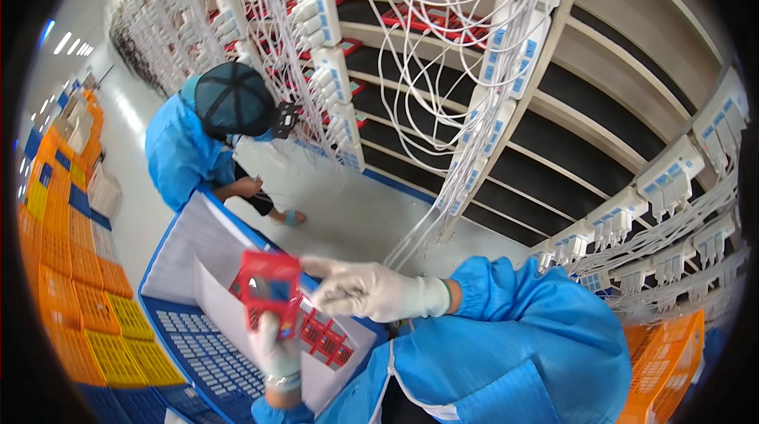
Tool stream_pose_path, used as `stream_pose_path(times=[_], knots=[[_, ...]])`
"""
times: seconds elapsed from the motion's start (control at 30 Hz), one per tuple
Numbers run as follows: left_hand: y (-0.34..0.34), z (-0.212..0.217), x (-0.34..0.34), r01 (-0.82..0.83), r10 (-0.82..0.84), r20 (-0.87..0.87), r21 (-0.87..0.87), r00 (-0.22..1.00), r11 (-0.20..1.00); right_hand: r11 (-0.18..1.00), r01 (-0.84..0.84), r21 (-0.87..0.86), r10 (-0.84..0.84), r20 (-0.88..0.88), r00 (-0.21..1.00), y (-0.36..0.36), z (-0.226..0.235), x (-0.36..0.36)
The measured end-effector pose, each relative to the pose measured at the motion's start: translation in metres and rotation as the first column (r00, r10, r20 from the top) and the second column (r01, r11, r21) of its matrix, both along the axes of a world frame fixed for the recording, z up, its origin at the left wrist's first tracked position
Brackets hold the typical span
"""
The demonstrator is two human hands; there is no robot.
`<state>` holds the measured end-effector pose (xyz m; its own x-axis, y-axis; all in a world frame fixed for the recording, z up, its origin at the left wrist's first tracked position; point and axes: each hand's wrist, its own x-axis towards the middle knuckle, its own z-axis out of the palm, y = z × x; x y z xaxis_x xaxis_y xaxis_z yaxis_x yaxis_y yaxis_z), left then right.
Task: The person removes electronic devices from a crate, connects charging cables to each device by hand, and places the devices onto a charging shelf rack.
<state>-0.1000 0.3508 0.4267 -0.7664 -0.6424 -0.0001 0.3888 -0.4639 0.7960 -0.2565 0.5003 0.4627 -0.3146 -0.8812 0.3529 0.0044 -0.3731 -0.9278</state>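
My gloved left hand [278,349] is closed around the lower part of a red handheld device with a small screen [269,288], held up above a blue crate [178,337]. To the right of the device is my gloved right hand [370,290], its index finger stretched out toward the device's upper right edge and the other fingers loosely bent. I cannot tell whether that finger touches it. Several more red devices [324,335] lie in the crate on a white liner sheet [212,286], partly covered by my left hand and the held device.
A person in a blue jacket and dark cap [198,131] stands just beyond the crate. Shelving [545,147] with white power strips and hanging white cables [443,92] rises ahead and right. Stacked orange crates [59,290] line the left; another orange crate [664,369] is behind right.
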Motion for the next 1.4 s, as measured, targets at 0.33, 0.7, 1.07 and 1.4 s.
stream_pose_path(times=[0.33,0.7,1.07,1.4], knots=[[0.049,0.035,-0.111,0.494,-0.497,0.139,0.054,0.857,0.868,0.916,0.379,0.131,-0.361,-0.143,0.922,0.015,0.033,-0.065],[0.057,0.017,-0.194,0.315,-0.236,-0.208,0.626,0.949,0.714,0.746,0.360,0.560,-0.516,0.145,0.844,0.067,0.040,-0.093],[0.081,0.021,-0.215,0.266,-0.177,-0.212,0.539,0.961,0.799,0.702,0.347,0.622,-0.536,0.141,0.832,0.077,0.038,-0.116],[0.077,0.044,-0.258,0.266,-0.258,-0.064,0.180,0.964,0.947,0.718,0.429,0.548,-0.536,0.041,0.843,0.086,0.033,-0.151]])
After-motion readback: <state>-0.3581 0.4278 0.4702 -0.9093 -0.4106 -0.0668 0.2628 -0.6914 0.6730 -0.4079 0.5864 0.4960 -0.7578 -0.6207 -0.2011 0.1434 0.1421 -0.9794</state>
